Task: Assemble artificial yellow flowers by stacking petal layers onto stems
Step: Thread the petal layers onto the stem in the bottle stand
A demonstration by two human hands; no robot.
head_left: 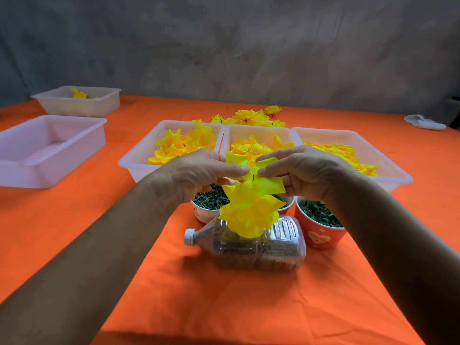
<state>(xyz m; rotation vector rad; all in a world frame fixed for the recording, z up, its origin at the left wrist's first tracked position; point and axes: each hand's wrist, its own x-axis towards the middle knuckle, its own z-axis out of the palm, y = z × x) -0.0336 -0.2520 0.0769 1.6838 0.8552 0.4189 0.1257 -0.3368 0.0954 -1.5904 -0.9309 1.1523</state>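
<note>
Orange table (249, 307), grey wall. Mid-frame: left hand (199, 173) & right hand (306, 170) both pinch the half-stacked flower (249, 210) on its stem (252, 176). Finished flowers (249, 118) piled upper centre; petal trays (139, 160) still well stocked, so lots left.

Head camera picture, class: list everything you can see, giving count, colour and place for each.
Table cloth: one, orange, under everything.
Petal trays: three, white, side by side at centre, holding yellow petals.
Other trays: two, white, far left.
Finished flowers: a pile, yellow, behind the trays.
Cups: at least two, of green stems, near the bottle.
Bottle: one, clear, lying down.
Flower: one, yellow, held.
Left hand, right hand: pinching petals.
</note>
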